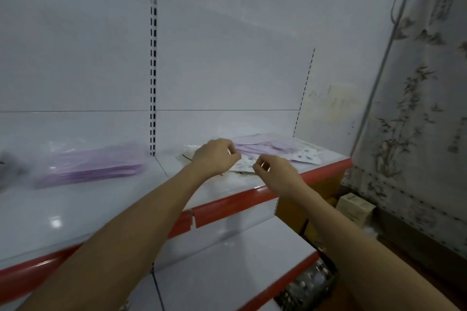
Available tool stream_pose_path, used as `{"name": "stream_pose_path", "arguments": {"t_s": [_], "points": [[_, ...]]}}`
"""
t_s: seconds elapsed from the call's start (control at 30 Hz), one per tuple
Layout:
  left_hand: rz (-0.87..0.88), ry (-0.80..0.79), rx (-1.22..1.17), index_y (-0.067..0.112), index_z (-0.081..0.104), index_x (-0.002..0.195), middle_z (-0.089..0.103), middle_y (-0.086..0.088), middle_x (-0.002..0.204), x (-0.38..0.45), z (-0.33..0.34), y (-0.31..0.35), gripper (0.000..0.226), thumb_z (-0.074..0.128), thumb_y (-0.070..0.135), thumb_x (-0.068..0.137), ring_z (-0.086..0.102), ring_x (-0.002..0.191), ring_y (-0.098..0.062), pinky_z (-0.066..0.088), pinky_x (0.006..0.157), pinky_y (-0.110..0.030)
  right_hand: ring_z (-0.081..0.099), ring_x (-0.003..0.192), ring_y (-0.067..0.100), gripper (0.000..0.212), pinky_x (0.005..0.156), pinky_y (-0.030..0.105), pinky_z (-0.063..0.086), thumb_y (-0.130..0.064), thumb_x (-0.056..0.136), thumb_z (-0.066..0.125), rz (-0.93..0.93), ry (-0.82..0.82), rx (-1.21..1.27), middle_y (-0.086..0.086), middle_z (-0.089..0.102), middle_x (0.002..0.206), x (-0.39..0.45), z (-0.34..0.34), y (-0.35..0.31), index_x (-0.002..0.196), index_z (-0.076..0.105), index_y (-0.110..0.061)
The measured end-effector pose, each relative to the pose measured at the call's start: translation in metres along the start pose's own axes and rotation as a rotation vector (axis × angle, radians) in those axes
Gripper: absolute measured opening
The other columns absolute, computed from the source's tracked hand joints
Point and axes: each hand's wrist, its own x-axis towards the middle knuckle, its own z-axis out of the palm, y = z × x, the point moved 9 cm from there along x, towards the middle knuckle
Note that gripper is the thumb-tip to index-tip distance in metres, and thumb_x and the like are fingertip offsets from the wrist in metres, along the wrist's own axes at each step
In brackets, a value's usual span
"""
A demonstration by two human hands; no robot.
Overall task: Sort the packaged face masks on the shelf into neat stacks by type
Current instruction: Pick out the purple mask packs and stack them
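A neat stack of purple packaged masks [88, 164] lies on the left part of the white shelf [75, 209]. On the right part sits a loose pile of pink-purple packs [267, 148] mixed with white patterned packs [307, 156]. My left hand [214, 156] hovers over the near edge of that pile with curled fingers. My right hand [275, 171] is just to its right, fingers curled, pinching the edge of a white patterned pack [243, 165] lying between both hands. Whether the left hand grips a pack is unclear.
The shelf has a red front edge [227, 206] and a slotted upright [153, 70] dividing its back panel. A lower white shelf [227, 272] sits below. Cardboard boxes [353, 207] stand on the right by a patterned wall covering [417, 108].
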Motion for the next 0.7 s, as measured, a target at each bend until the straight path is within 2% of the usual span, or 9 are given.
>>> {"name": "stream_pose_path", "arguments": {"t_s": [0.13,0.3,0.4,0.5,0.6,0.67,0.7], "points": [[-0.034,0.008,-0.033,0.026,0.066,0.096,0.065,0.002,0.1,0.055,0.014,-0.011,0.018,0.058,0.041,0.091,0.06,0.092,-0.022,0.042,0.075,-0.029,0.052,0.06,0.016,0.019,0.064,0.037,0.049,-0.027,0.1,0.05,-0.047,-0.01,-0.022,0.003,0.068,0.085,0.049,-0.009,0.026,0.09,0.063,-0.016],[-0.058,0.049,-0.041,0.026,0.067,0.096,0.069,0.003,0.099,0.106,0.031,-0.012,0.014,0.057,0.035,0.091,0.062,0.089,-0.02,0.047,0.076,-0.029,0.055,0.065,0.015,0.011,0.064,0.033,0.048,-0.02,0.096,0.053,-0.032,0.049,0.001,-0.002,0.067,0.088,0.113,-0.02,0.068,0.091,0.062,-0.019],[-0.086,0.104,-0.047,0.026,0.067,0.099,0.069,0.004,0.099,0.127,0.029,-0.012,0.015,0.054,0.031,0.093,0.064,0.086,-0.017,0.051,0.079,-0.03,0.057,0.081,0.015,0.013,0.071,0.03,0.046,-0.018,0.096,0.054,-0.07,0.004,-0.046,-0.002,0.066,0.102,0.149,-0.008,0.083,0.105,0.063,-0.021],[-0.139,0.228,-0.139,0.024,0.069,0.094,0.072,0.004,0.097,0.149,0.02,-0.018,0.014,0.056,0.028,0.092,0.066,0.088,-0.019,0.053,0.083,-0.031,0.056,0.113,0.021,0.033,0.094,0.033,0.045,-0.021,0.098,0.055,-0.153,-0.076,-0.118,0.003,0.058,0.131,0.191,0.011,0.093,0.132,0.056,-0.018],[-0.207,0.368,-0.245,0.024,0.07,0.085,0.073,0.004,0.09,0.164,0.014,-0.027,0.013,0.057,0.027,0.089,0.067,0.088,-0.02,0.054,0.083,-0.033,0.041,0.138,0.023,0.056,0.111,0.038,0.037,-0.026,0.096,0.059,-0.214,-0.222,-0.186,0.001,0.041,0.153,0.229,0.041,0.107,0.149,0.041,-0.02],[-0.261,0.455,-0.304,0.024,0.07,0.082,0.073,0.006,0.085,0.172,0.012,-0.032,0.013,0.059,0.026,0.089,0.065,0.083,-0.019,0.052,0.077,-0.031,0.049,0.131,0.023,0.054,0.108,0.037,0.041,-0.031,0.093,0.062,-0.247,-0.34,-0.209,-0.001,0.049,0.147,0.247,0.06,0.116,0.145,0.049,-0.024],[-0.288,0.501,-0.342,0.024,0.07,0.082,0.073,0.008,0.081,0.175,0.012,-0.034,0.013,0.059,0.025,0.089,0.065,0.081,-0.019,0.051,0.075,-0.031,0.058,0.119,0.022,0.042,0.102,0.035,0.047,-0.033,0.092,0.063,-0.275,-0.378,-0.212,-0.001,0.061,0.135,0.254,0.065,0.116,0.133,0.061,-0.025]]}}
